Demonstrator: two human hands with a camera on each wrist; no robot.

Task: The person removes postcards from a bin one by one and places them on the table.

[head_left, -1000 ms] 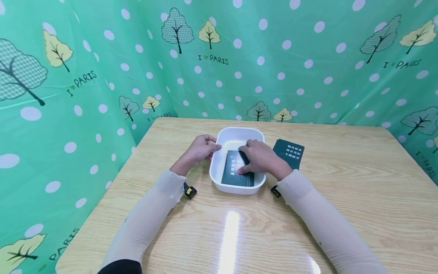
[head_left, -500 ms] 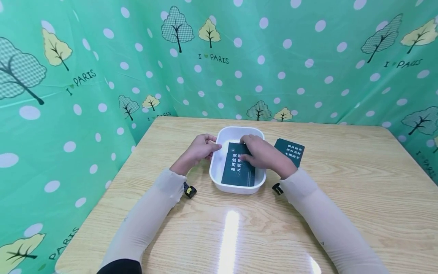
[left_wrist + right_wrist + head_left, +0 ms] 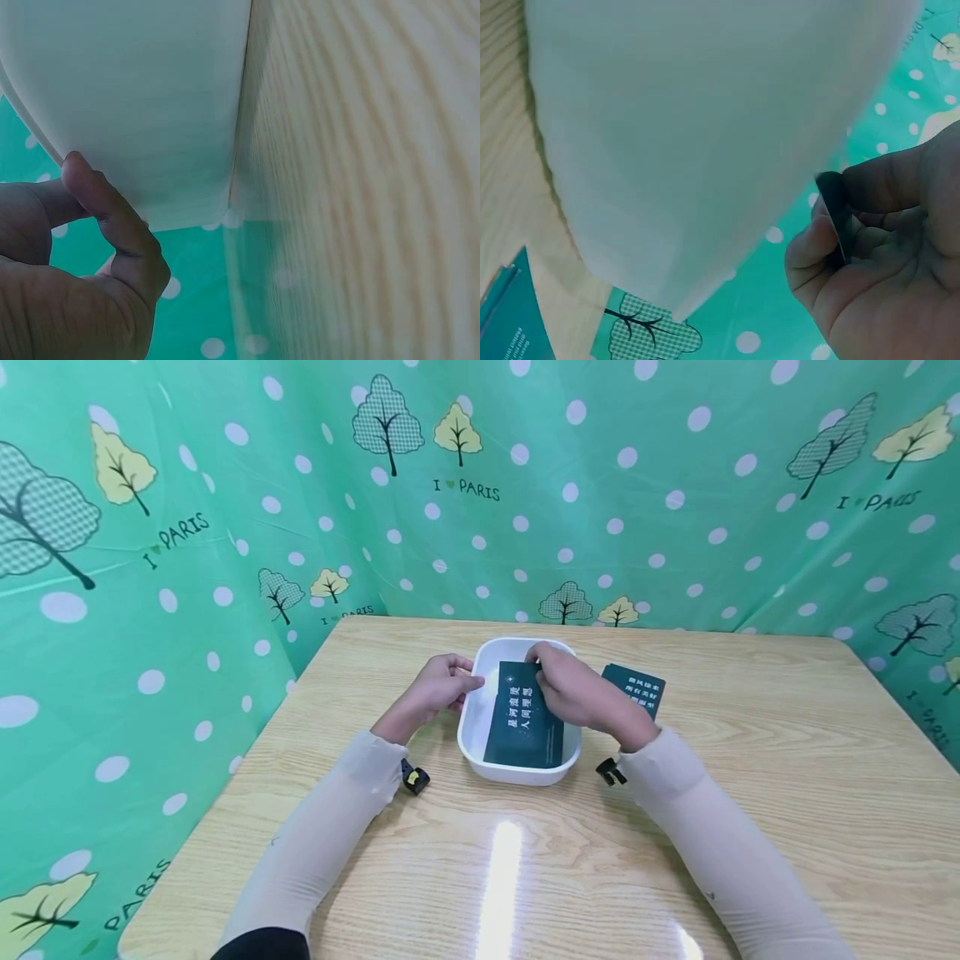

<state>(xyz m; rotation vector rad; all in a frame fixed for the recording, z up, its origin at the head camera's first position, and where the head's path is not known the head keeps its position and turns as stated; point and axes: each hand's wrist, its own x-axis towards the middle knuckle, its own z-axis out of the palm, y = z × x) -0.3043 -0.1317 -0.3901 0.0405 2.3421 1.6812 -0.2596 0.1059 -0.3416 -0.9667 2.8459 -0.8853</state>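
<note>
Pinching a dark green card (image 3: pixel 519 727) in a white tub (image 3: pixel 517 777) with right fingers (image 3: pixel 885 180), plus grabbing the rim (image 3: pixel 32 125) with left fingers (image 3: pixel 116 217).

Table (image 3: pixel 750 760): we look down on pale wood with streaky grain
Curtain (image 3: pixel 675 539): we see green cloth with white dots (image 3: pixel 63 607) behind the table and down its left side
Prints: we make out checked trees (image 3: pixel 375 431), yellow trees (image 3: pixel 453 433) and the lettering (image 3: pixel 480 489) "PARIS"
Glare: we notice a bright strip (image 3: pixel 498 893) on the near tabletop
</note>
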